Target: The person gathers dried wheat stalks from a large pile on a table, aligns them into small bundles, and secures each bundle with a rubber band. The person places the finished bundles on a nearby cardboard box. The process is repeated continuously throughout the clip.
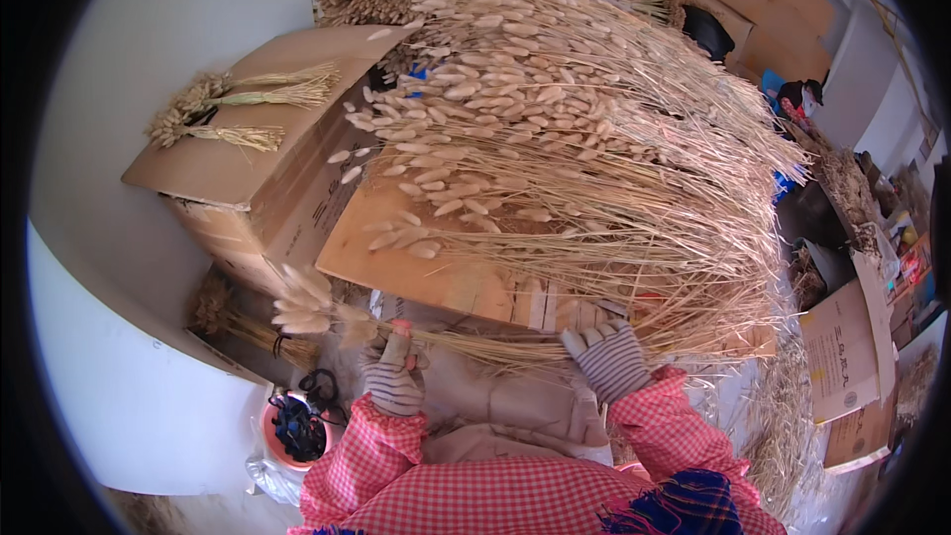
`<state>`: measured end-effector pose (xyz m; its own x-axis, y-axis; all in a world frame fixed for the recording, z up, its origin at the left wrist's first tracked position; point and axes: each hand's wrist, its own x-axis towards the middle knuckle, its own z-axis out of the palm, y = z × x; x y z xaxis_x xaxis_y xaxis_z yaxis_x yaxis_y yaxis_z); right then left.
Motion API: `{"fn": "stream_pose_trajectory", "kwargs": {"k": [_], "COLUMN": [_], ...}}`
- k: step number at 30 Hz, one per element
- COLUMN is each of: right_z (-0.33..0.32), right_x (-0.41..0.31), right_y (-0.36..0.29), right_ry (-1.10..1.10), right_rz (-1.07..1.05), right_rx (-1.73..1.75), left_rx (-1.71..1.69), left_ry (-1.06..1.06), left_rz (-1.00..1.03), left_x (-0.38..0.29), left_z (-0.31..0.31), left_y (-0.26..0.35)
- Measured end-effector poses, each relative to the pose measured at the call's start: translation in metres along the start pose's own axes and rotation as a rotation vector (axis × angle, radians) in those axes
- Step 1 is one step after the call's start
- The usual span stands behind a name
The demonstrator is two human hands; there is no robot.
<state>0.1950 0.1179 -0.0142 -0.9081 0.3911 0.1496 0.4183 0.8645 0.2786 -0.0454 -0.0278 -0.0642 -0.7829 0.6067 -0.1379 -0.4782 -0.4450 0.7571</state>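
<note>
My left hand (392,377), in a striped work glove with bare fingertips showing, grips a small bunch of dried bunny-tail grass (475,344) just behind its fluffy heads. Those heads point left and look slightly blurred. Further along the same stems, my right hand (611,358) wears a matching glove and closes over them from above, its fingertips partly hidden. Beyond both hands, a large heap of dried bunny-tail grass (550,111) covers most of a wooden board (416,267), heads to the left and stalks to the right.
At left stands a cardboard box (252,215) with tied grass bundles (245,100) on top. Below it another bundle (275,334) lies by the wall. A pink bucket (278,453) of black ties sits near my left arm. Open cartons (847,349) and straw litter (780,416) lie right.
</note>
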Motion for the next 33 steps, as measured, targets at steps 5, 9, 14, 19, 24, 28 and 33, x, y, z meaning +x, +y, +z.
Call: {"fn": "stream_pose_trajectory", "kwargs": {"k": [5, 9, 14, 19, 24, 28, 33], "right_z": [-0.026, -0.023, -0.035, -0.044, -0.019, -0.002, -0.003], "right_x": [-0.024, -0.011, -0.011, 0.024, 0.069, 0.087, 0.071], "right_y": [0.025, 0.013, 0.016, -0.001, -0.065, -0.085, -0.081], "right_ry": [-0.039, -0.342, -0.181, 0.078, 0.138, -0.018, 0.157], "right_rz": [0.015, 0.049, -0.025, -0.021, -0.158, -0.121, -0.09], "right_rx": [-0.116, -0.063, 0.21, 0.373, 0.437, 0.216, 0.302], "left_rx": [-0.165, 0.071, 0.107, 0.26, 0.151, -0.226, -0.102], "left_ry": [-0.128, 0.004, 0.02, -0.029, -0.048, -0.13, -0.139], "left_rz": [-0.045, -0.095, -0.106, -0.053, -0.085, -0.173, -0.184], "left_x": [-0.007, -0.011, -0.013, -0.015, -0.02, -0.024, -0.022], "left_z": [0.006, 0.007, 0.001, 0.002, 0.012, 0.017, 0.019], "left_y": [-0.002, -0.015, -0.022, -0.018, -0.011, -0.01, -0.021]}}
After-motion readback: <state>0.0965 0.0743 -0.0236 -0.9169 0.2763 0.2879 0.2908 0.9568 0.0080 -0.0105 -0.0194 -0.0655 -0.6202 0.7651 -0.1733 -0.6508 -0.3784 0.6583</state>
